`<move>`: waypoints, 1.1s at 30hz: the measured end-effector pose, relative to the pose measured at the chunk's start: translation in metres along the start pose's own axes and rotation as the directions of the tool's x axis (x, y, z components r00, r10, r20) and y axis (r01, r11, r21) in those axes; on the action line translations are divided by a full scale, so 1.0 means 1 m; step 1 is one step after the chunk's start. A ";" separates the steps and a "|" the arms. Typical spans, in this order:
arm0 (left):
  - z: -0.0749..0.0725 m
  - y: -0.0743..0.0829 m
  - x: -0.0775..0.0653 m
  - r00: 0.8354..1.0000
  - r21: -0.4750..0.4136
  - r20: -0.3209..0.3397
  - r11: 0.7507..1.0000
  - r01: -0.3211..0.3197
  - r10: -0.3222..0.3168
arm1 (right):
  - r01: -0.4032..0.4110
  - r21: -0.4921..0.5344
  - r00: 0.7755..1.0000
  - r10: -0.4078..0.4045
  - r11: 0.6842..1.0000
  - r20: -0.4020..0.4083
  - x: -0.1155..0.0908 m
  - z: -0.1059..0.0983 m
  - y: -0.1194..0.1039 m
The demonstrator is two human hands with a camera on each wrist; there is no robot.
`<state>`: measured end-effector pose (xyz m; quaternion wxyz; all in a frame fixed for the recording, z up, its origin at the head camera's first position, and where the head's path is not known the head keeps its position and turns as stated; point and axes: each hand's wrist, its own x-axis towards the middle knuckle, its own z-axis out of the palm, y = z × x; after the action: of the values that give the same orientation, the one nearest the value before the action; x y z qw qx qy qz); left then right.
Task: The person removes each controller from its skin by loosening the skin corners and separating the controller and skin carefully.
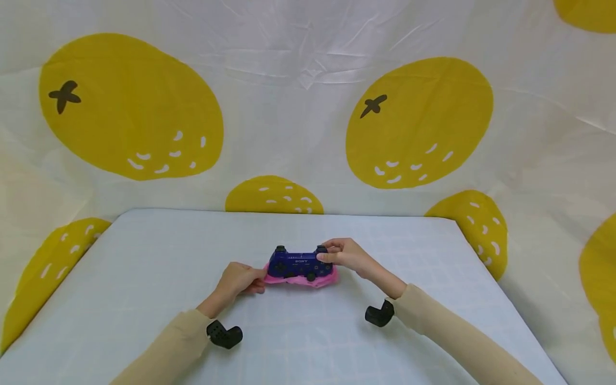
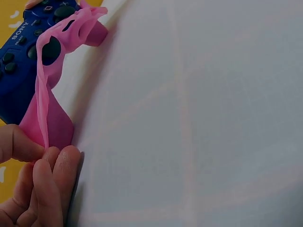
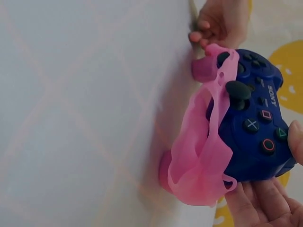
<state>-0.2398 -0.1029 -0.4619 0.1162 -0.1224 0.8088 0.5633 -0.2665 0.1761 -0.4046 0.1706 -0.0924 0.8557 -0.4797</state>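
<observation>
A dark blue Sony game controller (image 1: pixel 300 263) sits partly inside a stretchy pink silicone cover (image 3: pixel 194 156), whose edge is bunched below the sticks and buttons. My left hand (image 1: pixel 239 279) pinches the cover at the left grip between thumb and fingers, seen closely in the left wrist view. On the other side my right hand (image 1: pixel 350 258) grips the controller's right shoulder, thumb on top near the triangle button and fingers underneath. In the right wrist view the cover wraps the grip ends, while most of the face buttons are bare.
A pale, faintly checked cloth covers the table (image 1: pixel 298 342). Behind it hangs a white curtain (image 1: pixel 289 117) printed with yellow fruit. Each sleeved forearm carries a black wrist camera (image 1: pixel 225 335).
</observation>
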 end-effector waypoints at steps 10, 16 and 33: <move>-0.006 -0.006 0.001 0.993 0.001 0.107 0.999 0.048 -0.048 | -0.025 -0.009 0.999 0.025 1.000 0.027 -0.002 0.001 0.004; -0.007 -0.005 0.000 0.997 0.028 0.081 1.000 -0.001 -0.001 | -0.022 -0.009 1.000 0.022 1.000 0.019 0.005 -0.002 0.002; 0.003 0.002 -0.030 0.596 0.461 -0.079 0.560 -0.689 0.799 | 0.003 -0.007 1.000 -0.003 1.000 0.013 0.003 0.000 -0.001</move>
<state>-0.2118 -0.0976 -0.4511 -0.2289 0.1818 0.8838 0.3654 -0.2695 0.1747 -0.4044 0.1749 -0.0973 0.8561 -0.4765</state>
